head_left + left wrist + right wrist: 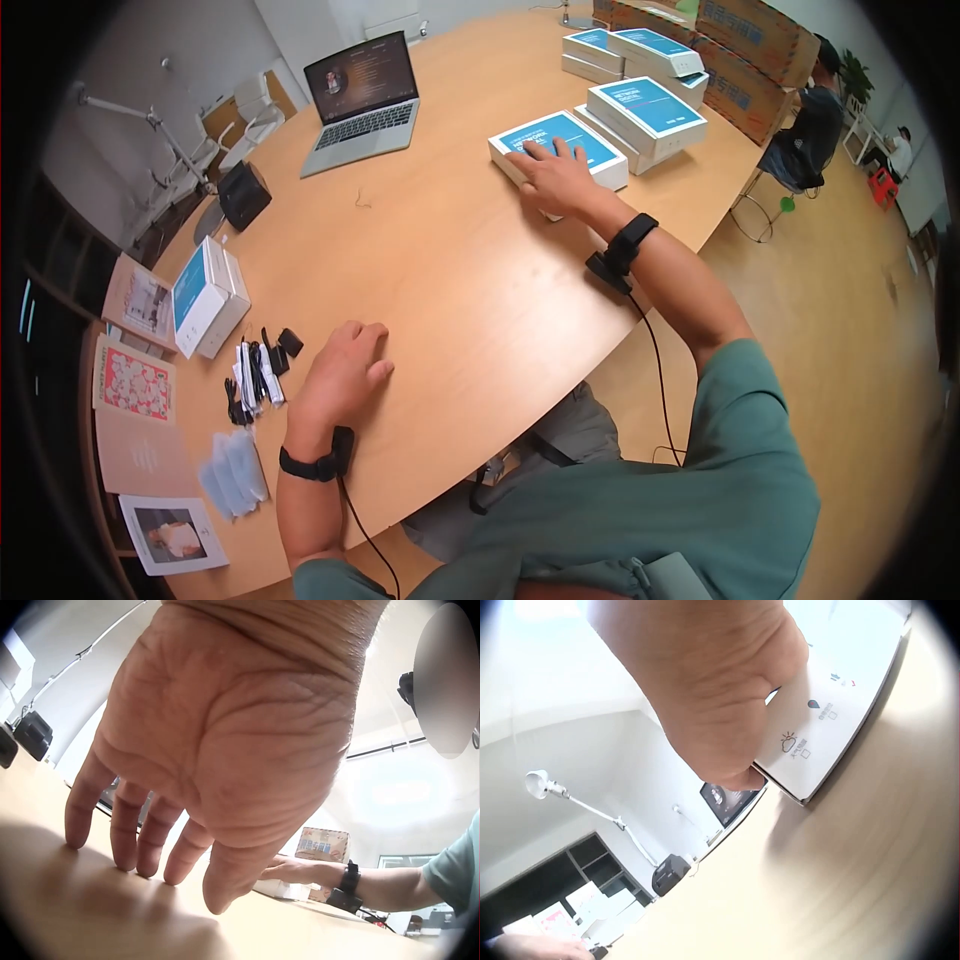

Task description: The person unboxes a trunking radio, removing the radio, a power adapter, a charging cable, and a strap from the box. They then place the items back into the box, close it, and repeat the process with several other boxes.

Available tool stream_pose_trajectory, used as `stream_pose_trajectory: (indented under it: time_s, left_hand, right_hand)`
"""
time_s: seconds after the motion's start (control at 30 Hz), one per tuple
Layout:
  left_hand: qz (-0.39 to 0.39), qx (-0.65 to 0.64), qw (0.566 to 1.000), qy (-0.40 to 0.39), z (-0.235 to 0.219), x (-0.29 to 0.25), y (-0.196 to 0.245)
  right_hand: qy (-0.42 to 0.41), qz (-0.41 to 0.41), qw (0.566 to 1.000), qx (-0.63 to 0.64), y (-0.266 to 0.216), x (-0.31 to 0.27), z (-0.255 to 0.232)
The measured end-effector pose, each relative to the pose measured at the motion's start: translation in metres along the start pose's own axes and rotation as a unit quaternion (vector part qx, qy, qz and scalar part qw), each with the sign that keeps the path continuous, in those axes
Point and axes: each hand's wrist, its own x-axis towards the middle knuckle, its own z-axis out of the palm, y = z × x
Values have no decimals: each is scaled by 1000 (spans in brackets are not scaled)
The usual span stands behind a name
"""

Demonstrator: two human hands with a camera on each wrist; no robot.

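Note:
My right hand (560,182) rests on a white box with a blue printed top (600,152), fingers spread over its top and thumb by its left edge. In the right wrist view, the side of this box (810,742) shows small weather icons, and the palm covers part of it. My left hand (345,372) stands on the tabletop near the front left, holding nothing. In the left wrist view its palm faces the camera, with the fingers (154,832) pointing down to the wood.
Behind the right hand are several similar boxes (650,108), stacked before large brown cartons (750,60). An open laptop (365,105) stands at the back. Left lie another box pair (210,300), cables (258,375), bluish plastic pouches (233,475) and printed booklets (135,385). A black speaker-like block (243,195) stands there.

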Motion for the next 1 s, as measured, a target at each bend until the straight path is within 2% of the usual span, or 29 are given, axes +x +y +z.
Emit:
stream_pose_trajectory:
  time_s: [0.17,0.27,0.3,0.33,0.37,0.4,0.43,0.47,0.5,0.53,0.57,0.6,0.67,0.7,0.73,0.77,0.83,0.9,0.97,1.0]
  left_hand:
    - [-5,7,1000,12,1,-1,2]
    - [-9,1,1000,15,2,-3,1]
    - [17,1,1000,21,7,-1,-2]
    - [25,5,999,33,12,0,-7]
    - [43,7,998,42,15,0,-11]
    - [55,13,997,52,17,0,-13]
    - [33,6,997,65,20,-2,-12]
    - [37,13,998,55,20,-1,-15]
    - [15,9,999,49,19,-1,-14]
    - [-7,4,999,35,17,-1,-11]
    - [-22,-5,1000,20,11,0,-7]
    - [-33,-1,999,20,7,-3,-8]
    - [0,-67,998,-2,-5,-1,-13]
    - [-2,-63,998,-3,-16,-1,-18]
    - [-39,-115,992,26,-30,-5,-28]
    - [-78,-167,981,55,-45,-10,-40]
    - [-181,-163,959,144,-64,-19,-95]
    - [-224,-42,930,289,-83,-34,-172]
    - [-263,107,872,399,-97,-63,-257]
    - [-330,77,840,423,-101,-79,-297]
  right_hand:
    - [6,7,1000,1,22,-8,0]
    - [31,-18,999,-2,34,-15,4]
    - [39,-28,999,-5,36,-14,4]
    - [70,-48,996,4,45,-12,12]
    - [139,-66,987,-38,52,-11,30]
    - [79,-70,994,-5,48,-7,19]
    - [61,-49,997,-1,34,-5,11]
    - [150,-67,984,-75,16,-12,15]
    - [209,-107,968,-88,5,-9,18]
    - [213,-127,966,-70,-22,-10,11]
    - [134,-144,978,69,-48,-15,-7]
    - [51,-152,966,203,-71,-23,-23]
    - [-130,-160,925,318,-120,-35,-50]
    - [-120,-205,903,359,-130,-34,-33]
    - [-156,-204,890,376,-143,-36,-34]
    - [-168,-214,884,381,-150,-36,-27]
    - [-182,-226,874,389,-157,-34,-10]
    - [-225,-229,853,412,-158,-33,3]
    - [-239,-201,833,456,-156,-31,10]
    - [-251,-168,814,495,-155,-30,12]
